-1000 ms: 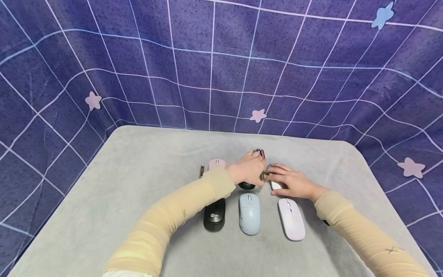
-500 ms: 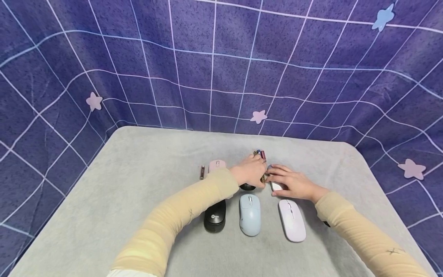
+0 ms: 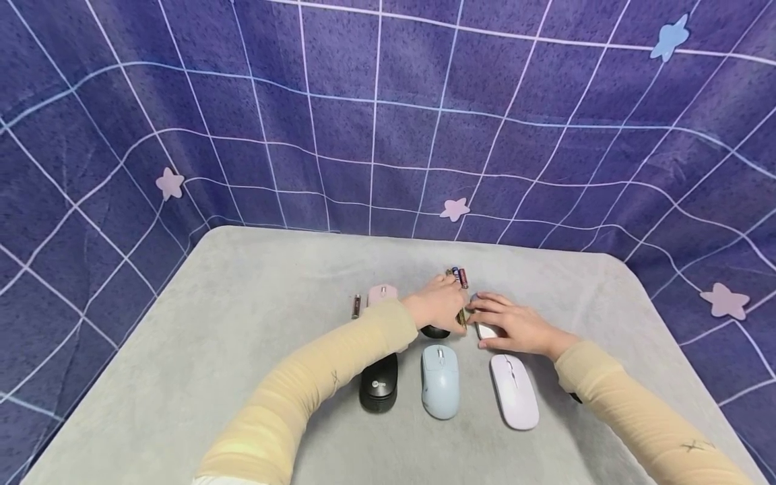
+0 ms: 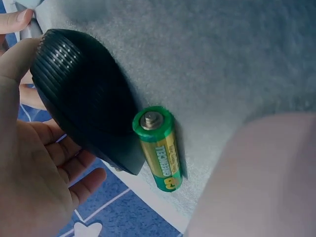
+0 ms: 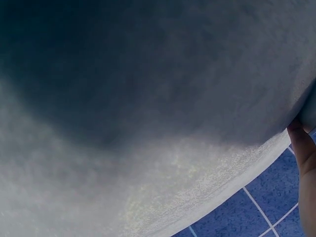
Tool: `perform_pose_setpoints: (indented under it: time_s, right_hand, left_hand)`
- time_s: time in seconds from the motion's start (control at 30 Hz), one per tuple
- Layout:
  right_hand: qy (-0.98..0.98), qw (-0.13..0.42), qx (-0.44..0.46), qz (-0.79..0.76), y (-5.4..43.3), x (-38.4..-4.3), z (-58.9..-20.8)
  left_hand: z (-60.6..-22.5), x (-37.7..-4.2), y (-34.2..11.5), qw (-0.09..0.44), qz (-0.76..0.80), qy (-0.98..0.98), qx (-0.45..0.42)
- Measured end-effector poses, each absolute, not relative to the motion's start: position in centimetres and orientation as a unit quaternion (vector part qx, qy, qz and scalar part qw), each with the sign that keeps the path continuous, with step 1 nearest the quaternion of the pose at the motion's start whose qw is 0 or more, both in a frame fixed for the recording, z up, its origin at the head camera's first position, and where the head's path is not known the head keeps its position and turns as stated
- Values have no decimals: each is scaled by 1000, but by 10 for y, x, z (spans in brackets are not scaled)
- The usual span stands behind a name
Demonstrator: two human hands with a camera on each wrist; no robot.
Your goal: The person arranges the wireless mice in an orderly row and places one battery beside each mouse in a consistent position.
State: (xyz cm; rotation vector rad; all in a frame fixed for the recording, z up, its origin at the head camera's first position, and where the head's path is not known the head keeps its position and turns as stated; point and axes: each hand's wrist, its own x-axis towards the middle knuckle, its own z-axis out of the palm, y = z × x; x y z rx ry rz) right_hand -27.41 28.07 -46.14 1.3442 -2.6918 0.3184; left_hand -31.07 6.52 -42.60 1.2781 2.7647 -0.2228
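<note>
My left hand (image 3: 438,304) reaches over a black computer mouse (image 3: 435,332) in the head view. In the left wrist view the thumb lies at the ridged end of this mouse, and the other fingers (image 4: 81,165) curl round its far end. A green and gold battery (image 4: 160,153) lies beside it. Another gold battery (image 3: 462,318) shows by the left thumb. To the right, my right hand (image 3: 515,325) grips a white mouse (image 3: 487,331), fingers over its left side and thumb at its near end. The right thumb (image 5: 301,140) also shows in the right wrist view.
Nearer on the grey table (image 3: 273,303) lie a black mouse (image 3: 379,385), a light blue mouse (image 3: 440,382) and a pale lilac mouse (image 3: 514,392). A pink mouse (image 3: 382,292) and a battery (image 3: 356,306) lie left. Several batteries (image 3: 459,275) lie beyond the left hand. A blue curtain (image 3: 339,121) hangs behind.
The left hand has shifted slightly, so more of the batteries beyond it shows. The right hand keeps its place on the white mouse. The whole view has drifted slightly down.
</note>
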Motion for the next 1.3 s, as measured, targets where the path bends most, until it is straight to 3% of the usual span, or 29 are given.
perform_pose_setpoints:
  time_s: [0.27, 0.6, 1.3]
  right_hand:
    - [-892, 61, 436, 102, 280, -273, -460]
    - [-898, 45, 427, 101, 281, -273, -459]
    - [-891, 42, 440, 100, 279, -274, -458]
  left_hand:
    - [-412, -312, 63, 37, -51, 911, 407]
    - [-407, -334, 73, -40, -62, 922, 381]
    - [-414, -378, 89, -16, -60, 946, 317]
